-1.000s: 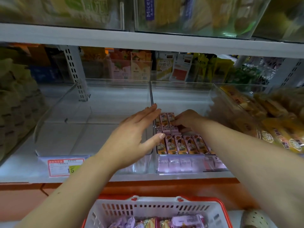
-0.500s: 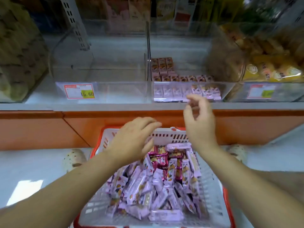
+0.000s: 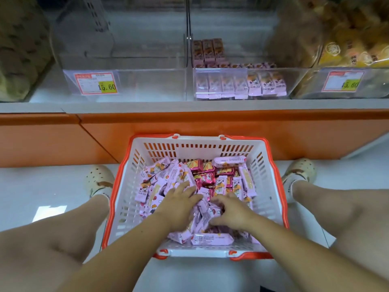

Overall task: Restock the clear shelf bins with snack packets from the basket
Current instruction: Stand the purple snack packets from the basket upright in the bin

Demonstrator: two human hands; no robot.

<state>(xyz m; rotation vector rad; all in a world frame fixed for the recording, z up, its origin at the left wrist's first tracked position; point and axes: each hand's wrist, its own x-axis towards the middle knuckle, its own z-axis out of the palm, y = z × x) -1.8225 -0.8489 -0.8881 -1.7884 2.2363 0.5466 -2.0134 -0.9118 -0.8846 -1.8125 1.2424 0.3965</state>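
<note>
Basket: I see the white basket [image 3: 197, 151] with its orange rim on the pale floor. It sits just in front of the orange shelf base [image 3: 210, 125], between the person's bare legs.
Snack packets: a loose heap of lilac snack packets [image 3: 160, 171] fills the basket bottom. A cluster of dark pink packets [image 3: 205, 179] lies near the middle, toward the far wall.
Left hand: the left hand [image 3: 179, 202] lies palm-down on the heap. Its fingers are straight and slightly spread, pressing on the packets without closing round any.
Right hand: the right hand [image 3: 231, 211] is just beside it, also on the heap, with fingers bent and spread and their tips among the packets. I cannot tell whether it has one pinched.
Middle bin: the clear middle bin [image 3: 294, 85] on the shelf above holds a front row of packets [image 3: 237, 85] standing against its front wall. Three more [image 3: 207, 49] stand upright farther back on its left side.
Left bin: the clear left bin [image 3: 147, 85] touches the middle bin's side and carries a price tag [image 3: 95, 83] reading 15.60.
Right of the middle bin: another clear bin holds yellow packs [image 3: 357, 49], with a second tag [image 3: 343, 81] on its front.
Feet: pale clogs [image 3: 99, 180] show on either side of the basket.
</note>
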